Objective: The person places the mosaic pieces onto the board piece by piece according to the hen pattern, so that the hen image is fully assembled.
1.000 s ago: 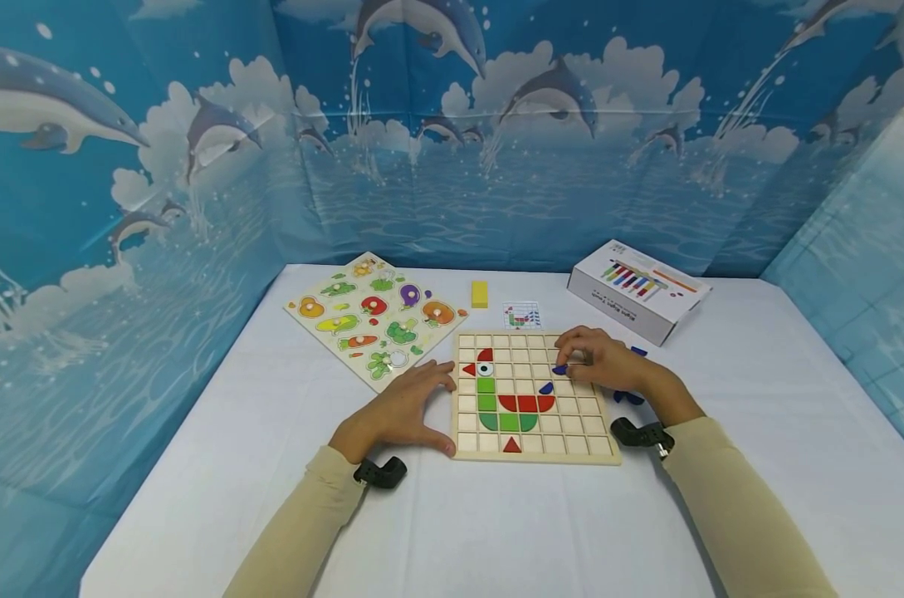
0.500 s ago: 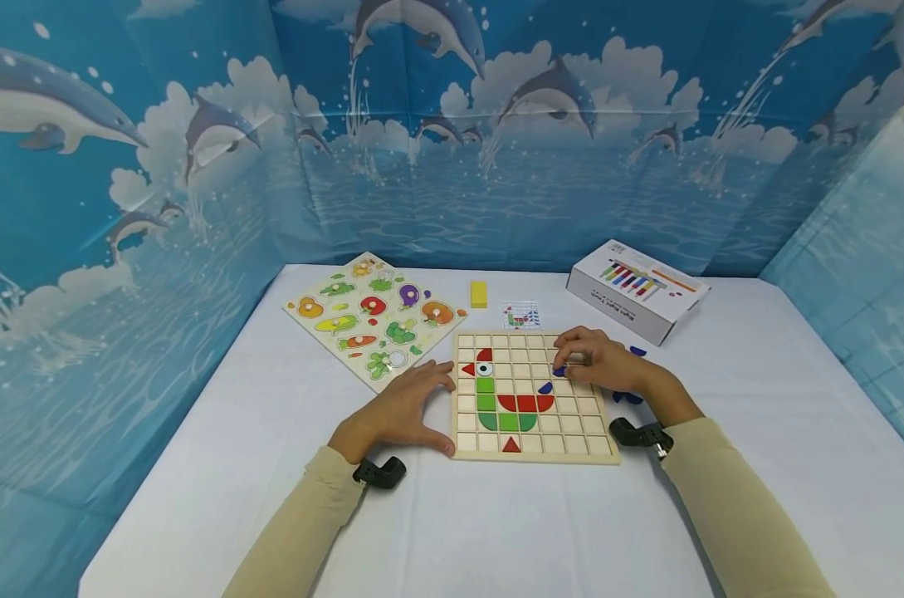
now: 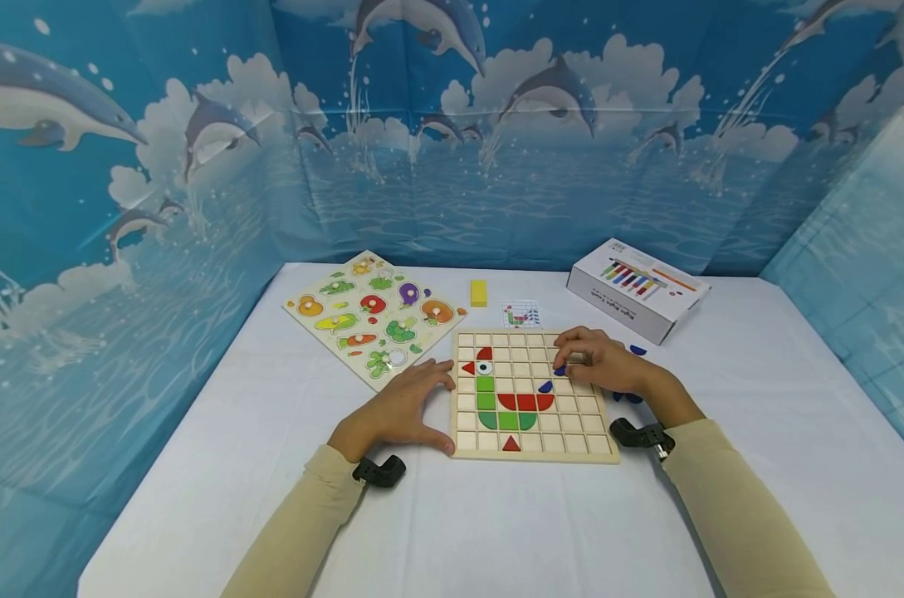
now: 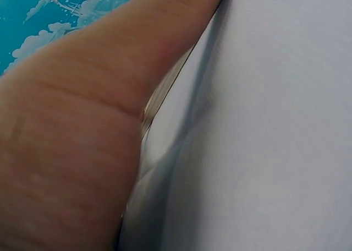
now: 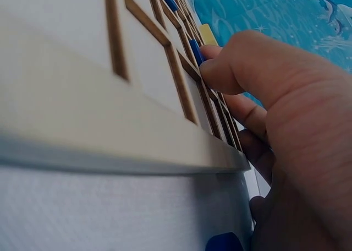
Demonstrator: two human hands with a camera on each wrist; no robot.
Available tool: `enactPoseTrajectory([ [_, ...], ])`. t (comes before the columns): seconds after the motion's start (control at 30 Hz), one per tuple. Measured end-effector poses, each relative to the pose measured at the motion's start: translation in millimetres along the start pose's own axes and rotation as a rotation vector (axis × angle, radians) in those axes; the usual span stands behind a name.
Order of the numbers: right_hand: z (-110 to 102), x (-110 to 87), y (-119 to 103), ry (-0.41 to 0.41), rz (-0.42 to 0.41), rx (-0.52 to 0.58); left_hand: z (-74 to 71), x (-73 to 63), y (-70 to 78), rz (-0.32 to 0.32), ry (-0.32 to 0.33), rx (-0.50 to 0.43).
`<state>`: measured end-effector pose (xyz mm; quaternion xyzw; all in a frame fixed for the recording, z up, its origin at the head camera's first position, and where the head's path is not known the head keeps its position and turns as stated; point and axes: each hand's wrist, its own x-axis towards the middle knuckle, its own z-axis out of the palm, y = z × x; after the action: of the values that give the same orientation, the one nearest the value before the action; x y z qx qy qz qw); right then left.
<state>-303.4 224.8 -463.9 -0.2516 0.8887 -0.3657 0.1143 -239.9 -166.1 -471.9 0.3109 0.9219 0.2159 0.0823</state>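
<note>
A wooden grid board (image 3: 574,422) lies on the white table, with red, green and blue pieces making a bird-like figure and an eye tile (image 3: 485,368) at its head. My right hand (image 3: 603,362) reaches over the board's right part and pinches a small blue half-round piece (image 5: 196,52) between thumb and fingertips, down at the grid cells. Diagonally below that piece sits another blue half-round piece (image 3: 545,387). Along the board's left edge my left hand (image 3: 401,409) is spread, its thumb near the lower corner and its fingertips at the upper side. The left wrist view shows mostly thumb and tablecloth.
Several loose blue pieces (image 3: 634,399) lie right of the board, partly behind the right wrist. Beyond the board are a pattern card (image 3: 521,315), a yellow block (image 3: 479,293) and a white box (image 3: 638,291). A vegetable puzzle board (image 3: 369,311) stands at back left.
Hardly anything differs. The right hand stays over the same cell with the blue half-round piece, and the left hand keeps its place at the board's edge.
</note>
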Motion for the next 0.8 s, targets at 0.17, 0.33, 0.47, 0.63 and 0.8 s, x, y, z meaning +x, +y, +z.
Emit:
enactPoseTrajectory([
  [0.17,-0.1,0.3,-1.1,0.003,-0.010,0.001,0.4,0.5,-0.3,-0.009,-0.003,0.001],
  [0.33,0.5,0.4,-0.8,0.006,-0.015,-0.005,1.0,0.9,-1.3,-0.009,-0.001,0.006],
  [0.47,1.0,0.0,-0.5,0.009,-0.019,-0.008,0.9,0.6,-1.3,-0.003,0.000,0.006],
  [0.63,1.3,-1.1,-0.6,0.009,-0.023,-0.005,1.2,0.7,-1.5,-0.003,-0.001,0.009],
  [0.8,0.7,-1.7,-0.1,0.009,-0.023,-0.002,0.9,0.5,-0.5,-0.003,0.002,0.002],
])
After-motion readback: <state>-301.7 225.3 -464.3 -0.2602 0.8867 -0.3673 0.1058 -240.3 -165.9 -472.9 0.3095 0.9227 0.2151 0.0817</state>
